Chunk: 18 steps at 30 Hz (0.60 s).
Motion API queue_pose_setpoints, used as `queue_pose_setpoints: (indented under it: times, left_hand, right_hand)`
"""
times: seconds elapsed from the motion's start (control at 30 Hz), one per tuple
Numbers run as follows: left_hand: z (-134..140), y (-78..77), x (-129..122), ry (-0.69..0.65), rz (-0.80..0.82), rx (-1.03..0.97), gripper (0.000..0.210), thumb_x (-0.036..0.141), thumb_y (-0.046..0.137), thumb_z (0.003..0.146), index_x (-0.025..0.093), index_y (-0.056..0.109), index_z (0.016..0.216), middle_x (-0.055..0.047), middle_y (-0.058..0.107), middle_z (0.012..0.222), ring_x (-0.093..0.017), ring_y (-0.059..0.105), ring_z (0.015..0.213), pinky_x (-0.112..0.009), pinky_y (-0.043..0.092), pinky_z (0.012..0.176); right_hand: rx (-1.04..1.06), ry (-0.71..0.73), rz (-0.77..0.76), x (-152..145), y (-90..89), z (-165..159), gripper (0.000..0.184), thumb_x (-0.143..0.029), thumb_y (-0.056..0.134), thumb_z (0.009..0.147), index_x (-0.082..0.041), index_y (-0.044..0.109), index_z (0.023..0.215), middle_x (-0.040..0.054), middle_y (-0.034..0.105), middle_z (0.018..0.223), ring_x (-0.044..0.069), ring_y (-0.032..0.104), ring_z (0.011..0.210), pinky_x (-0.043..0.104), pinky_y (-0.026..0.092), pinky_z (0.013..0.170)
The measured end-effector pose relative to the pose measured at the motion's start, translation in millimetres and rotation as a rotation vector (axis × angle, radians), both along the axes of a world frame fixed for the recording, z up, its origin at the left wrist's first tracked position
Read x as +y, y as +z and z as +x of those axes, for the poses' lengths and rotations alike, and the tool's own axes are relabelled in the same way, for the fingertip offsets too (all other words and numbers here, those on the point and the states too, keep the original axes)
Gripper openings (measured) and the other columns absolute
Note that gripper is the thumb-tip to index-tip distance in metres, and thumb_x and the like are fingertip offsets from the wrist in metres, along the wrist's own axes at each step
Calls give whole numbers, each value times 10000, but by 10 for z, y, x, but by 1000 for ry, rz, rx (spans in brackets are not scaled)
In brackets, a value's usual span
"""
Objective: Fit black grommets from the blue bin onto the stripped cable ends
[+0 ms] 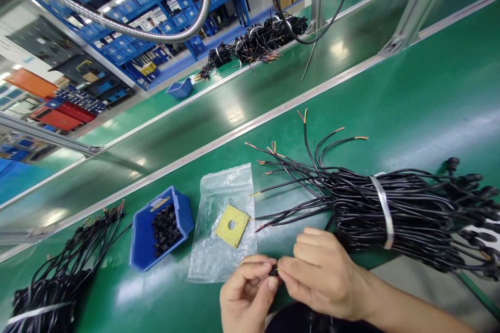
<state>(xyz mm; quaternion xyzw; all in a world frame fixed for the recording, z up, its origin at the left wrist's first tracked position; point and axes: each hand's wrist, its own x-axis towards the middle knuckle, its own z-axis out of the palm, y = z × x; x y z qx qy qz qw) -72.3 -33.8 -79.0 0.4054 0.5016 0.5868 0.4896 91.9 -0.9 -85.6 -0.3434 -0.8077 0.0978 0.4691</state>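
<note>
Near the bottom centre, my left hand (248, 291) pinches a small black plastic part (273, 271) between thumb and fingertips. My right hand (322, 273) meets it from the right, its fingers closed on a thin wire; a bit of yellow shows at the black part. Most of that wire is hidden by the fingers. Just beyond my hands lies a clear zip bag (201, 257) with a yellow square pad (239, 234) on it, a round hole in its middle. Several similar black parts (164, 229) sit in a blue bin (184, 210) to the left.
A tied bundle of black cables (359, 203) with stripped ends lies to the right, close to my right hand. Another bundle (47, 291) is at lower left. A metal rail (242, 127) crosses the green bench; a flexible metal hose (156, 37) hangs above.
</note>
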Motion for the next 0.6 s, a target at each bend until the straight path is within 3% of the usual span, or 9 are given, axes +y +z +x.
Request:
queue_pose_setpoints:
  times: [0.17, 0.3, 0.47, 0.6]
  left_hand:
    - [-128, -58, 47, -180, 138, 155, 139, 194, 861, 766, 263, 842, 885, -51, 798, 865, -172, 769, 773, -209, 633, 714]
    - [-117, -69, 24, -64, 15, 48, 92, 264, 873, 759, 263, 834, 843, -27, 766, 851, -152, 739, 690, -219, 640, 656]
    - [-129, -59, 40, -219, 128, 166, 116, 194, 830, 796, 254, 844, 894, -61, 775, 856, -185, 751, 750, -240, 642, 674]
    - [-79, -39, 18, -122, 65, 60, 58, 260, 836, 804, 226, 825, 850, -44, 749, 843, -144, 717, 667, -217, 619, 647]
  right_hand:
    - [-18, -3, -40, -28, 32, 23, 258, -136, 471, 974, -183, 589, 749, -24, 460, 614, 145, 387, 568, 323, 250, 569]
    - [31, -6, -107, -80, 57, 84, 169, -152, 456, 941, -166, 602, 857, 9, 508, 678, 173, 430, 620, 335, 317, 616]
    - [37, 108, -172, -87, 49, 144, 231, -148, 385, 1034, -173, 548, 871, 11, 535, 726, 168, 450, 674, 330, 334, 654]
    - [88, 154, -247, -76, 56, 161, 263, -279, 352, 1093, -180, 545, 946, 20, 586, 793, 163, 506, 719, 310, 405, 689]
